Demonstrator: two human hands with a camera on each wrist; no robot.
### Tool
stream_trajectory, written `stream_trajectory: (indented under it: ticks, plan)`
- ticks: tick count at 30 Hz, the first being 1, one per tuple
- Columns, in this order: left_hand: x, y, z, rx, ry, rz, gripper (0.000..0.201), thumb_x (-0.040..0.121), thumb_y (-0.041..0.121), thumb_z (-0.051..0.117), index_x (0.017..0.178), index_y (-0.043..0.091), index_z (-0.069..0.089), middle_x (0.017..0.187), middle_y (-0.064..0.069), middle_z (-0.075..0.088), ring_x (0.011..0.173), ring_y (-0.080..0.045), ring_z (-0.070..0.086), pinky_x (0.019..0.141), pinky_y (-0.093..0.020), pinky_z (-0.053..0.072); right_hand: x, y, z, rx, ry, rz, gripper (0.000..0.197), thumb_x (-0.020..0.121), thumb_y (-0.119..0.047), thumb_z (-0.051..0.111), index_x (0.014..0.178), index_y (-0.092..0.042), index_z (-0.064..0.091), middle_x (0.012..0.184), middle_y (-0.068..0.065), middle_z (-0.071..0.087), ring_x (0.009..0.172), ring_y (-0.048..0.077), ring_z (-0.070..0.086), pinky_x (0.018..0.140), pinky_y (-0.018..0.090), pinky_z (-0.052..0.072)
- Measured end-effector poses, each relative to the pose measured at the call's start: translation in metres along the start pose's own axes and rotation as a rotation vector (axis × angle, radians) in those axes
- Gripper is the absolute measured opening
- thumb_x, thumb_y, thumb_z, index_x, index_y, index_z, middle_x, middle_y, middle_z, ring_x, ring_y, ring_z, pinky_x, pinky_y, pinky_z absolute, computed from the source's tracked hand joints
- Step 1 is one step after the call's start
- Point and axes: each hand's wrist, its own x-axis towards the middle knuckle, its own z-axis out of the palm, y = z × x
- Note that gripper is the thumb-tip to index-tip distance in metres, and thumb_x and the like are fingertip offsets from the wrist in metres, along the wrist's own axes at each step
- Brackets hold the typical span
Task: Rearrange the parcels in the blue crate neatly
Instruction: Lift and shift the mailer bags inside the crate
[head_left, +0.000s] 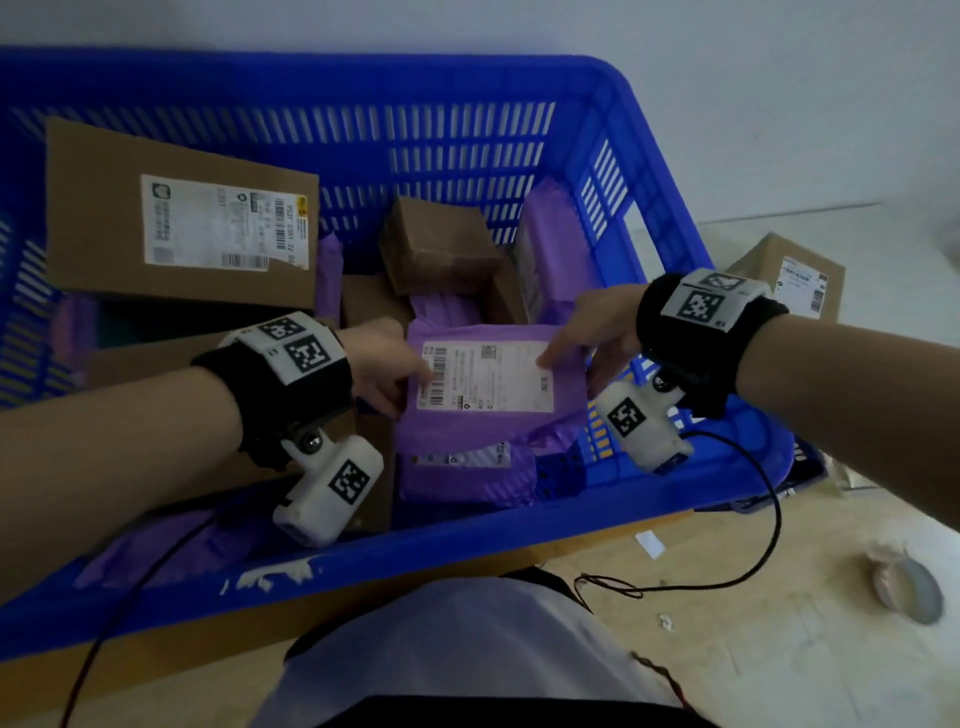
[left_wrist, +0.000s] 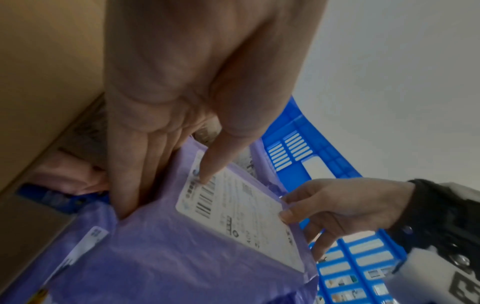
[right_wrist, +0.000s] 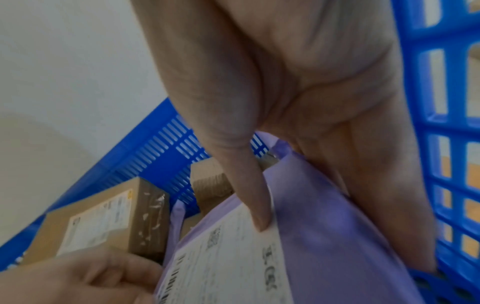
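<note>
- Both hands, left (head_left: 382, 366) and right (head_left: 597, 338), pinched the purple mailer (head_left: 483, 415) by opposite edges.
- Best laid flat, label up, squarely on the mailer (head_left: 467, 475) below, near the blue crate's (head_left: 467, 551) right wall.

label text (head_left: 483, 376) on the purple mailer (head_left: 467, 431) is too blurred to read.

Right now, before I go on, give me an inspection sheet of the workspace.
Surface: wooden floor, littered with scraps.
Job's things: blue crate holding cardboard boxes and purple mailers in disorder; purple parcel held label up.
Clutter: cardboard box outside the crate; grey dish on the floor.
Hands: left hand and right hand each pinch the purple parcel's edge.
Cables: black wires trail from both wrist cameras.
Surroundings: white wall.
</note>
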Motion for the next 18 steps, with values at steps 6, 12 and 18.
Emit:
stream_trajectory:
  ticks: [6, 12, 18]
  plan:
    - [0.019, -0.012, 0.007, 0.042, -0.102, -0.101, 0.046, 0.093, 0.005, 0.054, 0.138, 0.006, 0.043, 0.144, -0.017, 0.044, 0.132, -0.037, 0.042, 0.095, -0.049, 0.047, 0.025, 0.001, 0.013, -0.203, -0.122, 0.025, 0.024, 0.081, -0.019, 0.072, 0.092, -0.001, 0.063, 0.108, 0.020, 0.065, 0.080, 0.033, 0.064, 0.071, 0.034, 0.059]
    - [0.034, -0.019, 0.019, -0.003, -0.170, -0.167, 0.057, 0.092, 0.000, 0.051, 0.145, 0.011, 0.033, 0.151, -0.015, 0.034, 0.136, -0.038, 0.035, 0.102, -0.050, 0.041, 0.056, 0.004, 0.023, -0.324, -0.146, 0.111, 0.034, 0.081, -0.021, 0.073, 0.076, 0.003, 0.051, 0.061, 0.023, 0.059, 0.053, 0.028, 0.058, 0.065, 0.040, 0.049]
    - [0.045, -0.025, 0.026, -0.057, -0.156, -0.209, 0.049, 0.093, -0.002, 0.046, 0.141, 0.002, 0.036, 0.146, -0.020, 0.038, 0.134, -0.039, 0.037, 0.105, -0.049, 0.039, 0.075, 0.009, 0.038, -0.407, -0.267, 0.162, 0.034, 0.089, -0.021, 0.064, 0.082, 0.009, 0.051, 0.041, 0.018, 0.055, 0.028, 0.019, 0.054, 0.041, 0.027, 0.047]
